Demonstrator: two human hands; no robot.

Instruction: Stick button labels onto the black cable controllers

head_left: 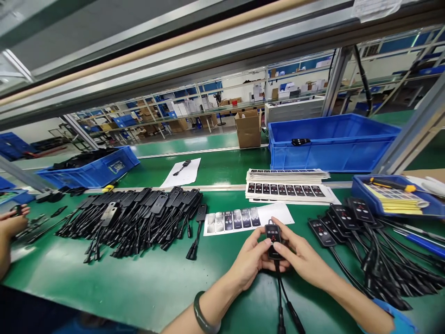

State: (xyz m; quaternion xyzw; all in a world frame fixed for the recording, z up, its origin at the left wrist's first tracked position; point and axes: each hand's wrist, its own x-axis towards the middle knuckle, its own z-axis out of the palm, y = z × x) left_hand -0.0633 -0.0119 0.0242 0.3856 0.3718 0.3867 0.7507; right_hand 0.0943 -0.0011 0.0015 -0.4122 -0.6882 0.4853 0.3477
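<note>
Between my two hands is a small black controller box (pixel 273 236) with a printed label on its face and two cables hanging down from it. My left hand (pixel 255 255) wraps its left side, the thumb on the face. On the other side my right hand (pixel 299 253) grips it, its thumb also pressed on the face. Just behind lies a label sheet (pixel 239 221), several labels on its left part and bare backing at the right. To the right is a pile of labelled controllers (pixel 342 220). On the left lie many controllers (pixel 139 208) with plain-looking faces.
Stacked label sheets (pixel 288 190) lie behind my hands, before a large blue bin (pixel 330 139). A small blue tray (pixel 399 195) holds yellow sheets and a tool. Another blue bin (pixel 93 164) stands back left. At the left edge shows another person's hand (pixel 14 220).
</note>
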